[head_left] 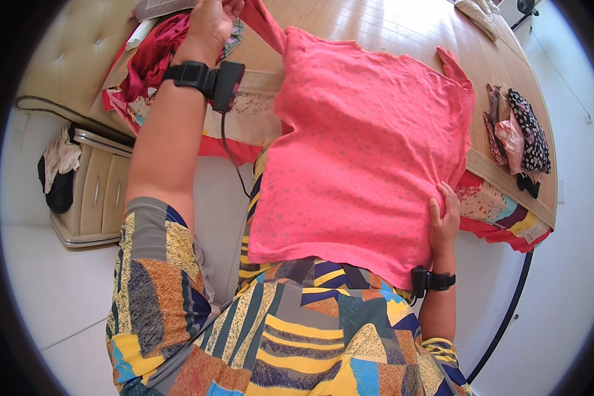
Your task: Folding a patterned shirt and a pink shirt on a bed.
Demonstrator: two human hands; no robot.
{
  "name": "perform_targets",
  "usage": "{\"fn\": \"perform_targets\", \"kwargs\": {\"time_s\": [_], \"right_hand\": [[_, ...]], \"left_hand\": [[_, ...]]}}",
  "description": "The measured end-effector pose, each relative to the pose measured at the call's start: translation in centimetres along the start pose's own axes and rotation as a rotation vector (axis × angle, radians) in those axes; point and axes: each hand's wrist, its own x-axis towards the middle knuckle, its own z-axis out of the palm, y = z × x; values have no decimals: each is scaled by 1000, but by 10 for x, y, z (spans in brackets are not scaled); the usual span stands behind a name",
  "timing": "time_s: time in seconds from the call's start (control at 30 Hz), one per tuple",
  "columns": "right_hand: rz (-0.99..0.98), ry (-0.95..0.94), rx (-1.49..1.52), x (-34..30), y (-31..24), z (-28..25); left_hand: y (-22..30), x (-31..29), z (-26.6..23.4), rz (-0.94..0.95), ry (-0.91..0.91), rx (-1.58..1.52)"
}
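Observation:
A bright pink long-sleeved shirt point(356, 152) with small faint spots lies spread over the bed's near edge and my lap, its hem toward me. One sleeve stretches up to the far left; the other lies bunched at the top right corner. At the upper picture edge my left hand point(214, 21) has its fingers curled at the end of the left sleeve, the fingertips partly cut off. My right hand point(446, 214) rests on the shirt's lower right side, fingers extended against the cloth and the thumb apart.
The wooden-slatted bed surface point(389, 26) spreads beyond the shirt. Folded clothes point(518, 132) are stacked at the right, with crumpled red cloth point(155, 63) at the left. A beige bedside cabinet point(99, 188) stands on the left by a padded headboard point(76, 49). A cable hangs from my left wrist device point(228, 86).

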Motion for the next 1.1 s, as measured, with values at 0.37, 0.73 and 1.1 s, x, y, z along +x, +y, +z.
{"fn": "perform_targets", "kwargs": {"time_s": [0.37, 0.73, 1.1], "right_hand": [[23, -19, 26, -5, -1, -7], [31, -72, 68, -8, -12, -9], [11, 12, 98, 84, -14, -40]], "left_hand": [[38, 48, 24, 539, 60, 366], [0, -5, -60, 586, 249, 1742], [-138, -106, -14, 248, -518, 1910]]}}
